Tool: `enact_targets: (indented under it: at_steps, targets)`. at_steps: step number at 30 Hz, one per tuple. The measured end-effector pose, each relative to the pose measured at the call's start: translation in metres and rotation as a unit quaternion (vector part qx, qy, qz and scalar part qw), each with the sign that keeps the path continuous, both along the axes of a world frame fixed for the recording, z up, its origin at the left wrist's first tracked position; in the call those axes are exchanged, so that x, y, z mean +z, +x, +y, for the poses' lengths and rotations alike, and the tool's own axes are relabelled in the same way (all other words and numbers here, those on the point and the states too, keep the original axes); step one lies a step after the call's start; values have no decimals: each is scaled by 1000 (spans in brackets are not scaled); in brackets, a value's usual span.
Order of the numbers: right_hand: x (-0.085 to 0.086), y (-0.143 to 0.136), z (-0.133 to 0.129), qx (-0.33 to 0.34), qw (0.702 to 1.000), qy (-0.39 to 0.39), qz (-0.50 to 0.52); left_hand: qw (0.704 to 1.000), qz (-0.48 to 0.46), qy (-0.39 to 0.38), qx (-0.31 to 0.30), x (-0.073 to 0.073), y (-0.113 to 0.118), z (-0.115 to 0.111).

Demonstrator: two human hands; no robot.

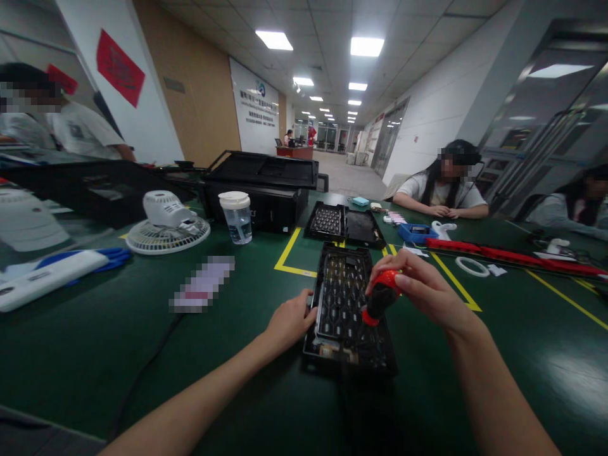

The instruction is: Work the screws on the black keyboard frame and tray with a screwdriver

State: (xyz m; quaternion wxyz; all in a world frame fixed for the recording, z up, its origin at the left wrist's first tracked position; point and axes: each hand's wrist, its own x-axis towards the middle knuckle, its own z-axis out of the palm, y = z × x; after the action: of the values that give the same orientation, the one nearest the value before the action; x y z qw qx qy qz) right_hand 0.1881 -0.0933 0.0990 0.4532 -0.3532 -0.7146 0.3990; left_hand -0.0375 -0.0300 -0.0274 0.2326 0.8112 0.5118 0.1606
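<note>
A black rectangular housing [349, 304] with a honeycomb-patterned face lies on the table in front of me. Its near end shows some exposed parts, too dark to make out. My left hand [291, 316] grips the housing's left edge, thumb on the rim and fingers bent. From the right, my right hand [420, 282] is closed round the red top of a stubby red-and-black screwdriver [380, 299]. The screwdriver leans over the right side of the housing with its red collar low. Its tip is hidden, so I cannot tell whether it touches.
Beyond the housing lies an open black case [344, 223] with a studded half. A lidded water cup [236, 218], a white fan [168, 225] and a black crate [259, 193] stand left. At right are a blue tray [418, 232], a tape ring [472, 266] and a seated person [441, 183].
</note>
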Motion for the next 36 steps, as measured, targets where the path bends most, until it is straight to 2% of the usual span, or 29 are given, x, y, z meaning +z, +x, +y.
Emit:
enact_targets:
  at_steps: [10,18,36]
  targets:
    - [8,-1,-5,-29,997,38,-67,1000,8,-18,8,6,2,-3]
    - [12,-4,-9,-36,995,40,-86,1000,-1,-4,4,2,1,-2]
    - [11,-1,-10,-121,977,88,-153,1000,2,-12,5,1,1,-1]
